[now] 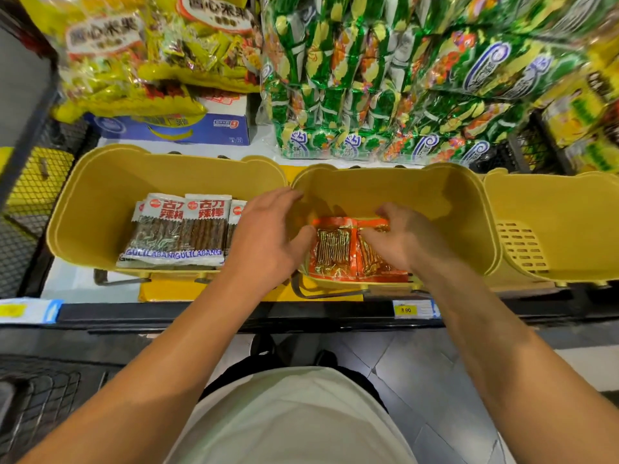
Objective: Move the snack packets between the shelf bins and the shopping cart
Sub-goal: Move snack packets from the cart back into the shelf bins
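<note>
White cloth of the person's shirt (294, 420) fills the bottom centre of the frame, and black wire mesh of the shopping cart (40, 400) shows at the lower left, cut off by the edge. Beyond them runs the dark shelf edge with a yellow price tag (406, 310). Both bare forearms reach up into the middle yellow bin (402, 185). The left hand (268, 236) lies over that bin's left rim, fingers loosely extended, thumb touching the orange snack packets (335, 249); whether it grips them is unclear. The right hand (405, 239) rests on the packets' right side with fingers curled at their top edge, hiding part of them. In the left yellow bin (100, 182) lie white-and-brown packets (174, 229), the rightmost hidden behind the left hand. The right yellow bin (552, 209) is cut off at the frame's right. Farther back, blurred yellow bags (150, 45) and green bags (385, 78) are stacked across the top.
</note>
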A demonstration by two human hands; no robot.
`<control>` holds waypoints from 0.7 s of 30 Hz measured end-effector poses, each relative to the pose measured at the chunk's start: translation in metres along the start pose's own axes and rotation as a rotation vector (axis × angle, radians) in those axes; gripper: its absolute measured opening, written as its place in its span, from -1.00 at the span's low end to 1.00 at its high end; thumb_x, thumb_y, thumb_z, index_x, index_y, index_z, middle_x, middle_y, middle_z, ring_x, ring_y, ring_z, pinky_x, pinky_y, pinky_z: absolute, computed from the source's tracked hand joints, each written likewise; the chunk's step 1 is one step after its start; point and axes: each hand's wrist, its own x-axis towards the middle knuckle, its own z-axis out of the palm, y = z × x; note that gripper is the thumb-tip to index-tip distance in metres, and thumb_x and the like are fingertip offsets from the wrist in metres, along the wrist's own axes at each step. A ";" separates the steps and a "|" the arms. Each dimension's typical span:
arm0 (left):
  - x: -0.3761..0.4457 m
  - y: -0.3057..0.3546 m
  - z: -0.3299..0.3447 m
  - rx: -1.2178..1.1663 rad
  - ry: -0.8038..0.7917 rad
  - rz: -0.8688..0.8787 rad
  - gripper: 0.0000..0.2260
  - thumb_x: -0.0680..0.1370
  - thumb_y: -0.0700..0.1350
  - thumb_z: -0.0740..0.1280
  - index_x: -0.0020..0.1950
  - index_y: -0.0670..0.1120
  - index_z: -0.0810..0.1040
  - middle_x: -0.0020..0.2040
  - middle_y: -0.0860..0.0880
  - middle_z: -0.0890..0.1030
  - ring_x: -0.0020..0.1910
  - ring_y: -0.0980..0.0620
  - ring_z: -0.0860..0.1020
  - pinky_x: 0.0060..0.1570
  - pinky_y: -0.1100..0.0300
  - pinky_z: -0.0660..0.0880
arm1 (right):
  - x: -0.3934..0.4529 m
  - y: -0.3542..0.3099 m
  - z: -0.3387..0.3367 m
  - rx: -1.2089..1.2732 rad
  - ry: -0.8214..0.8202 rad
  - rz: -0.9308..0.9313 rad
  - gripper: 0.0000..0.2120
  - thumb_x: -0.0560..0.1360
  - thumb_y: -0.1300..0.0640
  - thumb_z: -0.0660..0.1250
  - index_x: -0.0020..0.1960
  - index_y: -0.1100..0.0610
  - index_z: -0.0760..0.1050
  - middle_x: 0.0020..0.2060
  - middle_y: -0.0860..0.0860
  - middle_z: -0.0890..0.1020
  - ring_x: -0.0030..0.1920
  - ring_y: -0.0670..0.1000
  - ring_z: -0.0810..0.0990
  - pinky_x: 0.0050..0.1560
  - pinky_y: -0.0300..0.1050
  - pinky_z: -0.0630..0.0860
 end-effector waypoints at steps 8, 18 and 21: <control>-0.070 0.029 0.013 -0.084 0.388 -0.183 -0.61 0.51 -0.01 0.31 0.31 -0.07 0.58 0.24 -0.01 0.61 0.27 0.00 0.48 0.27 0.24 0.31 | -0.057 -0.010 0.027 0.318 0.219 -0.470 -0.51 0.58 -0.06 0.30 0.48 0.00 0.35 0.38 -0.04 0.46 0.39 -0.01 0.39 0.32 -0.10 0.30; -0.231 0.046 0.056 -0.088 0.666 -0.680 -0.60 0.50 0.05 0.30 0.32 0.04 0.57 0.28 0.12 0.58 0.28 0.13 0.50 0.31 0.07 0.43 | -0.132 0.007 0.102 0.380 -0.130 -0.949 -0.49 0.51 -0.04 0.34 0.43 0.01 0.41 0.33 -0.14 0.44 0.38 -0.10 0.38 0.33 -0.32 0.23; -0.274 0.049 0.062 -0.067 0.769 -0.802 -0.62 0.51 0.05 0.31 0.32 0.05 0.57 0.27 0.19 0.54 0.26 0.25 0.44 0.31 0.23 0.38 | -0.151 0.003 0.125 0.336 -0.252 -1.039 -0.47 0.48 -0.03 0.33 0.43 0.03 0.42 0.34 -0.08 0.46 0.38 -0.09 0.38 0.35 -0.31 0.23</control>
